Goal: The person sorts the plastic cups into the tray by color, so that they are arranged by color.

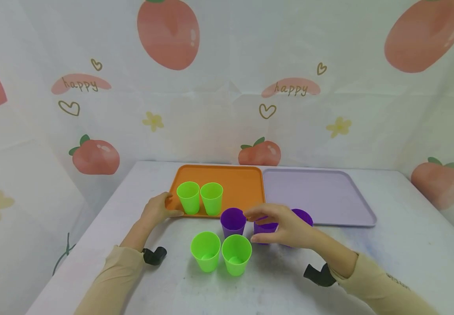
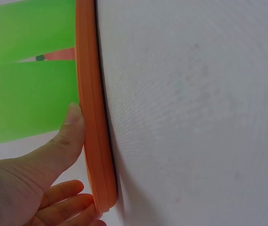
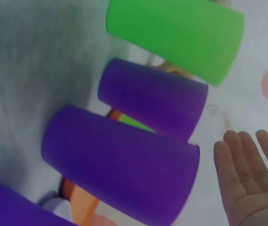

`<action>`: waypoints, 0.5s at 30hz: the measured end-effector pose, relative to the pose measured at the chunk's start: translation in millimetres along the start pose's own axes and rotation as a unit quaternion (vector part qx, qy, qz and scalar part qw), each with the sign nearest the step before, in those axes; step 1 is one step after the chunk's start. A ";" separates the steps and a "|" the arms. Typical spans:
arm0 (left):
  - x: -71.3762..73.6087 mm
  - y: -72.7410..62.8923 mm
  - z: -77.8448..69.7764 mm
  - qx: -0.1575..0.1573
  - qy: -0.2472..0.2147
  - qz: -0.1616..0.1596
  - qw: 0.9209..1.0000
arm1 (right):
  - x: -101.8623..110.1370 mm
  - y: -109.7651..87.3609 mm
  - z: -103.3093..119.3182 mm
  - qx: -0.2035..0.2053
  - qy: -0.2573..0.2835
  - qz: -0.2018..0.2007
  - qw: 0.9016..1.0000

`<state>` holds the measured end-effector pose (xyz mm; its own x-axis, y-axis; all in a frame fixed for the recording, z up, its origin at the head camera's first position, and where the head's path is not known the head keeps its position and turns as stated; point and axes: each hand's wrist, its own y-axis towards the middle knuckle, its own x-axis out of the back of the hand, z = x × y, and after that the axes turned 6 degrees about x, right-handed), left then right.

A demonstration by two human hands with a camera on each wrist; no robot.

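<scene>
My left hand (image 1: 157, 211) is at the near left corner of the orange tray (image 1: 239, 190), thumb along the front rim and fingers by the left side. Two green cups (image 1: 211, 199) stand upright on that tray, close beside this hand; in the left wrist view the thumb overlaps the lower part of the nearer green cup (image 2: 28, 99). Above the row of purple cups hovers my right hand (image 1: 286, 227), fingers extended and nothing held. One purple cup (image 1: 232, 222) stands left of its fingertips; two more, including a purple cup (image 1: 303, 216), are partly hidden behind it.
Two more green cups (image 1: 236, 253) stand upright on the white table (image 1: 195, 293), in front of the purple ones. A pale lilac tray (image 1: 317, 197) lies right of the orange one, their edges side by side. Behind hangs a fruit-patterned cloth (image 1: 211, 109).
</scene>
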<state>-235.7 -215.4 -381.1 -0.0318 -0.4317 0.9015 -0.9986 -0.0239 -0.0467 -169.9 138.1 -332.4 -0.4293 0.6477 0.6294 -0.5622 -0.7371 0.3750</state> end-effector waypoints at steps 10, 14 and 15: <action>0.2 -0.1 -0.6 0.008 -0.002 0.008 1.000 | -18.2 -9.8 0.5 -0.027 -0.004 0.005 1.000; 0.4 -0.5 -0.8 0.009 0.000 0.008 1.000 | -25.0 -12.1 -1.5 -0.021 0.011 -0.001 1.000; 0.4 -0.6 -1.0 0.009 0.000 0.008 1.000 | -26.6 -12.6 -1.8 -0.018 0.014 -0.004 1.000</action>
<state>-235.1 -214.7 -380.3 -0.0488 -0.4313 0.9009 -0.9970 -0.0331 -0.0699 -152.6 130.6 -355.1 -0.4438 0.6584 0.6079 -0.5903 -0.7252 0.3545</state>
